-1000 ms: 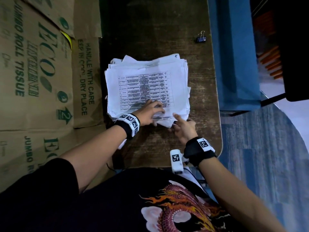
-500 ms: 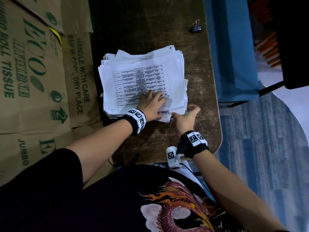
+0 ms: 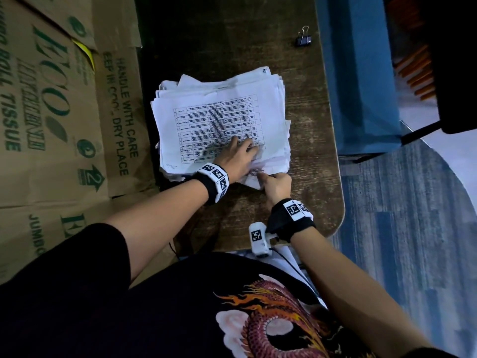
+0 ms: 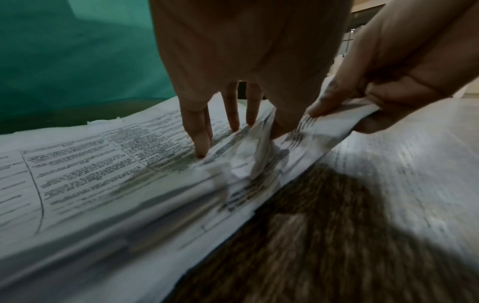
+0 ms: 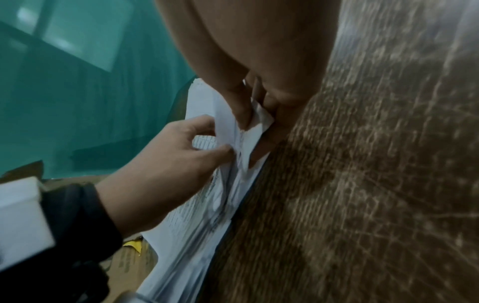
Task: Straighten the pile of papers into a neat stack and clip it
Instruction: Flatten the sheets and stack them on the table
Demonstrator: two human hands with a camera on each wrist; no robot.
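— What do I have at the far left, working out from the pile of papers?

— Left of the pile I see brown cardboard boxes printed "JUMBO ROLL TISSUE" and "HANDLE WITH CARE", standing against the edge of the wooden desk. The pile itself lies on the desk, sheets fanned and uneven at the far and near edges, a printed table on the top sheet.

— And my left hand?

— It lies flat on the pile's near right part, fingers straight and spread, tips pressing the top sheet. Nothing is gripped.

— The right hand?

— Just right of the left one, at the pile's near right corner. I see its thumb and fingers clamped on the edge of a few loose sheets that stick out of the pile, crumpling them slightly; the corner is lifted off the desk.

— Where is the binder clip?

— Beyond the pile and to its right, well apart from it, near the desk's right edge, handles up. Right of the desk stands a blue panel.
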